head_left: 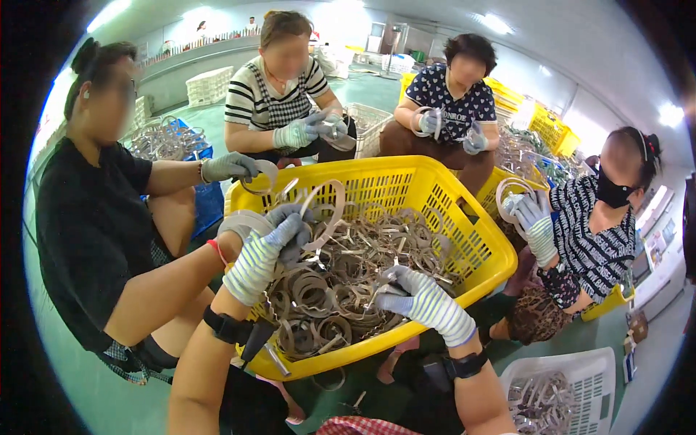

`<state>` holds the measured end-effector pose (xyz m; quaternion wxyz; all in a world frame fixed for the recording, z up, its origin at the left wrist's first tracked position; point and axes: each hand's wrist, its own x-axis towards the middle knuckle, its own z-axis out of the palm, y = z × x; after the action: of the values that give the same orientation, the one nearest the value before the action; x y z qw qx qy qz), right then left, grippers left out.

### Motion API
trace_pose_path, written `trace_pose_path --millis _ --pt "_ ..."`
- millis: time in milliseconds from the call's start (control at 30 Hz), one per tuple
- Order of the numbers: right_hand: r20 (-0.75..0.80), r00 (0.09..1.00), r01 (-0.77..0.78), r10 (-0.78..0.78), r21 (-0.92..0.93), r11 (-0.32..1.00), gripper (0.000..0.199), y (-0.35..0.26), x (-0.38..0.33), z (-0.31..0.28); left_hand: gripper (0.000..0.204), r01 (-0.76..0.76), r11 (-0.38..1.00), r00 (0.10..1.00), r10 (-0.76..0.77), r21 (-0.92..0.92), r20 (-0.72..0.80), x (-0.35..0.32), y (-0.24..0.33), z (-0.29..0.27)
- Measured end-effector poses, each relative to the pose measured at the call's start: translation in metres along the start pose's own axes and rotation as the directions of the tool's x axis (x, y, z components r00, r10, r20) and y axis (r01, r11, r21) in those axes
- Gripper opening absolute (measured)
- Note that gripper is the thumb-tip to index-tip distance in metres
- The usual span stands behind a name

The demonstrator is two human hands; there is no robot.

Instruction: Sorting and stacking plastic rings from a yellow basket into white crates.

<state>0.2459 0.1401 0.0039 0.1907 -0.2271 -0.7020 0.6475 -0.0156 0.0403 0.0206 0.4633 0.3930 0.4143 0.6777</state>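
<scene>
My left hand [255, 267], in a white glove with green stripes and grey fingers, is closed over the left part of a yellow crate [487, 272]. A flat metal ring [338, 210] stands up from its fingers. My right hand [433, 301], in a blue-striped glove, is lowered to the metal parts at the crate's right side. Its fingers are pinched together; what they grip blends into the heap. Under both hands lies a tangled heap of metal rings [312, 290] and small metal pieces. A co-worker's gloved hand overlaps my left hand, partly hidden behind it.
Several co-workers sit around the crate; the one at left holds a ring [262, 176] above its rim. A white basket [607, 384] of metal parts stands at lower right. Yellow crates [547, 127] and piled metal parts [167, 140] are behind. A ring [330, 380] lies on the floor.
</scene>
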Motion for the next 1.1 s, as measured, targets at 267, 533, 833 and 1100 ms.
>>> trace_pose_path --millis 267,533,833,1100 --pt "-0.057 0.996 0.055 -0.069 -0.225 0.973 0.025 -0.001 0.004 -0.008 0.031 0.041 0.998 0.993 -0.045 0.047 0.105 -0.007 0.015 0.003" --pt "0.001 0.985 0.135 -0.172 -0.628 0.767 0.033 -0.005 0.007 -0.010 0.035 0.022 0.997 0.998 -0.026 0.073 0.049 -0.007 0.015 0.010" --pt "-0.210 0.977 -0.044 -0.030 -0.340 0.939 0.037 -0.011 -0.002 -0.021 0.031 -0.114 0.861 0.982 0.021 0.496 0.190 -0.016 0.020 0.025" --pt "-0.290 0.927 0.113 -0.236 -0.385 0.916 0.035 -0.009 0.000 -0.025 0.021 -0.164 0.836 0.970 0.040 0.524 0.240 -0.006 0.001 0.022"
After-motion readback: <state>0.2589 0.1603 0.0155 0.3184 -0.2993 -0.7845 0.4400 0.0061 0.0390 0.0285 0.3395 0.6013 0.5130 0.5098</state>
